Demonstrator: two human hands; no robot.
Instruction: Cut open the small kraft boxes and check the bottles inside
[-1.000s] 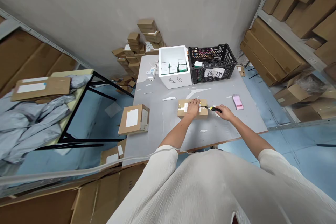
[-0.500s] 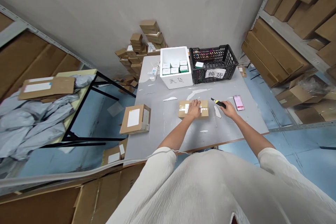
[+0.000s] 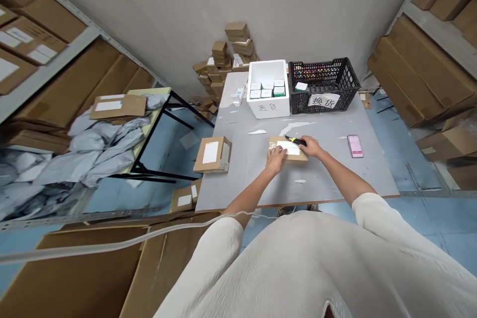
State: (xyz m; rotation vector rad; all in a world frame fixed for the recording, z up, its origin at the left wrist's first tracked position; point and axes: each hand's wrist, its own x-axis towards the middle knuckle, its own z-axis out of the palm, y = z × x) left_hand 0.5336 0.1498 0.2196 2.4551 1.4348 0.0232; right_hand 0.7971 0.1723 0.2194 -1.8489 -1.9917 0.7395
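A small cardboard box (image 3: 298, 156) with a white label (image 3: 286, 147) lies flat on the grey table (image 3: 238, 179). My left hand (image 3: 276, 159) rests on the left part of the box, its fingers apart on the label's edge. In my right hand (image 3: 310, 146) is a black and yellow utility knife (image 3: 296, 140), its tip pointing left over the top of the box. Whether the blade touches the cardboard cannot be made out.
Behind the box stand a white foam box (image 3: 269, 110) with small cartons and a black crate (image 3: 324, 109). A phone (image 3: 355, 146) lies right, another cardboard box (image 3: 212, 155) left. White scraps (image 3: 258, 132) dot the table. A pale cable crosses low in front.
My right hand has brought the knife left, from beside the box to over it. My left hand has shifted to the box's left part, and the label shows more. The camera view has turned left.
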